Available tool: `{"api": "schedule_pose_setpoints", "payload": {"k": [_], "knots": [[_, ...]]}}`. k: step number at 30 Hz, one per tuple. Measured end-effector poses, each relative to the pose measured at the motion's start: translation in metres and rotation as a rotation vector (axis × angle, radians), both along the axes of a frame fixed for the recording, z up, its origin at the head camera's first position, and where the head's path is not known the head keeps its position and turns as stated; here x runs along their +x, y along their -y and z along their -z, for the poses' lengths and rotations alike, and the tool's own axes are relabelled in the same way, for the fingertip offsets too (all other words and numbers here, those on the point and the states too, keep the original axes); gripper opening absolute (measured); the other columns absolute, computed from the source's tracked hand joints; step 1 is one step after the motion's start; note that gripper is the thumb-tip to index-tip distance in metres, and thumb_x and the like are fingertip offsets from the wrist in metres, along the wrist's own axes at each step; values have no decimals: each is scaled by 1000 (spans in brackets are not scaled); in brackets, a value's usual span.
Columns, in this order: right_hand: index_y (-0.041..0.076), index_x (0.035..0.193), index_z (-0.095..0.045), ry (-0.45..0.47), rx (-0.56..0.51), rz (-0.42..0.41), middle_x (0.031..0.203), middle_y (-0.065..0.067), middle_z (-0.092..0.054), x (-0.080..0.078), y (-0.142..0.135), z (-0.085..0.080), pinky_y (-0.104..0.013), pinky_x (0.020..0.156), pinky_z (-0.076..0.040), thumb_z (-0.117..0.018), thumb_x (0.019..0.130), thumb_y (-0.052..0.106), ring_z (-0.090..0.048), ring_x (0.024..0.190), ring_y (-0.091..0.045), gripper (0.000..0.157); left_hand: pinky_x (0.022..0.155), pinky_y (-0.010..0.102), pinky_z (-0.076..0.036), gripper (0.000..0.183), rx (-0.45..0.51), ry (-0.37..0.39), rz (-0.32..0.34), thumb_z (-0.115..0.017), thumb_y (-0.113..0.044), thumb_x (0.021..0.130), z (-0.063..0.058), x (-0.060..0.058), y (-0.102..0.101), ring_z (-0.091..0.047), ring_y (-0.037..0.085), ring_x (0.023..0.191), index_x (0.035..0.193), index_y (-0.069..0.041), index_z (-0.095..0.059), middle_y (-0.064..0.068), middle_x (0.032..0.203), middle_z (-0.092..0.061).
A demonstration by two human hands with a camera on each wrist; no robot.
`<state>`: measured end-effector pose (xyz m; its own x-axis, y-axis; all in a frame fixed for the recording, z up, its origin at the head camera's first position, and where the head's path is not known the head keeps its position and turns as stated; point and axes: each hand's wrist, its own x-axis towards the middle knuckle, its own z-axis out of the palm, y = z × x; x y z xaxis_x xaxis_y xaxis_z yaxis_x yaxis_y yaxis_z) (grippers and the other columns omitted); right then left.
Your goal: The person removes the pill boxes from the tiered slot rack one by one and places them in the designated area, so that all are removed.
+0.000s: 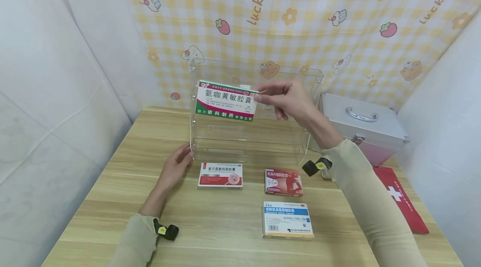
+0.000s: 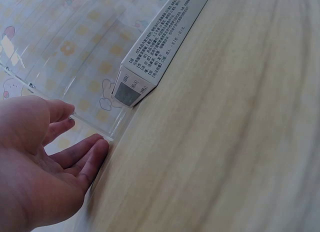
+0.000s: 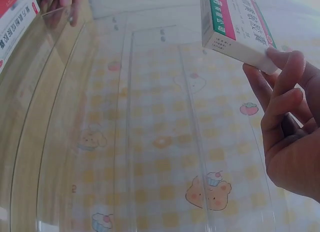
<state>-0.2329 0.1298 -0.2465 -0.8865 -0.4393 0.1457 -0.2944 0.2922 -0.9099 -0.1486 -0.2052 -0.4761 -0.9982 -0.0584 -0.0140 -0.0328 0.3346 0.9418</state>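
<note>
My right hand [image 1: 294, 100] pinches the right end of a white, green and magenta medicine box [image 1: 225, 102], its front facing me. The box is raised in front of the upper part of a clear acrylic tiered shelf [image 1: 248, 146]. In the right wrist view, thumb and fingers meet at one end of the box [image 3: 240, 29]. Low at the shelf's left side, my left hand [image 1: 175, 167] touches the side panel with its fingertips. The left wrist view shows those fingers [image 2: 95, 154] at the panel's edge, close to the tabletop.
In front of the shelf lie a red-and-white medicine box [image 1: 220, 176], a small red box [image 1: 283, 182] and a blue-and-white box [image 1: 287, 220]. A silver case [image 1: 360, 121] stands to the right, near a red pouch with a white cross [image 1: 400, 200]. A checked curtain [image 1: 293, 37] hangs behind.
</note>
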Motion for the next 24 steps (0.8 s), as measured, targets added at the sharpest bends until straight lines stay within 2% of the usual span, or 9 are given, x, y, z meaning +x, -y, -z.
{"api": "schedule_pose_setpoints", "payload": {"k": [5,12,24], "knots": [[19,109,-75,45,23,0,103,-9,-73,5,-1,3,-26,33,-34,-81,79,40,-45,39,-17,38,106,51,-38,53,6,2,0,-52,-36,102,1,0,1,-48,35,128,151,-21,-39,15,144,-49],[19,110,-74,103,14,-15,109,-5,-71,13,-6,17,-29,33,-34,-82,78,41,-45,40,-15,40,104,50,-40,53,7,3,-7,-52,-36,102,0,-1,2,-49,34,127,151,-21,-39,16,143,-49],[13,117,-71,172,-69,-126,107,-11,-72,32,-11,47,-28,32,-31,-78,86,28,-42,39,-15,36,104,48,-42,52,18,5,-14,-52,-33,102,1,-1,1,-49,34,127,151,-20,-39,16,143,-49]]}}
